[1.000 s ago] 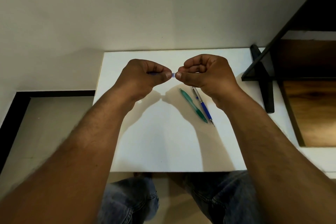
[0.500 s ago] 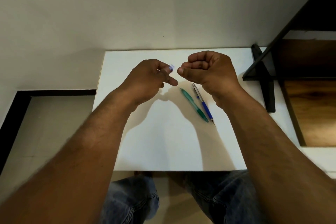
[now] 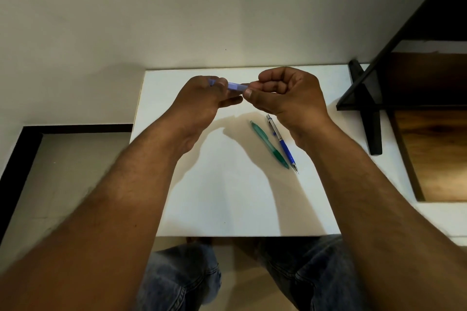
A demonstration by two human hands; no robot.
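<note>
Above the far part of a white table (image 3: 227, 197), my left hand (image 3: 202, 101) grips a pale blue pen (image 3: 235, 86), which lies across its fingers and points right. My right hand (image 3: 285, 93) is curled, its thumb and forefinger pinching the right end of that pen. Most of the pen is hidden inside my left hand. On the table below my right hand lie a green pen (image 3: 269, 144) and a blue-and-silver mechanical pencil (image 3: 283, 144), side by side, tips toward me.
A black shelf frame (image 3: 366, 98) and a wooden surface (image 3: 434, 154) stand at the right of the table. A pale wall (image 3: 177, 7) rises behind the table. The floor lies to the left, and my jeans-clad knees (image 3: 182, 278) are below the near edge.
Half a second ago my hands were apart, the pen only in my left hand. Now they have come together again and more of the pale blue pen shows between them.
</note>
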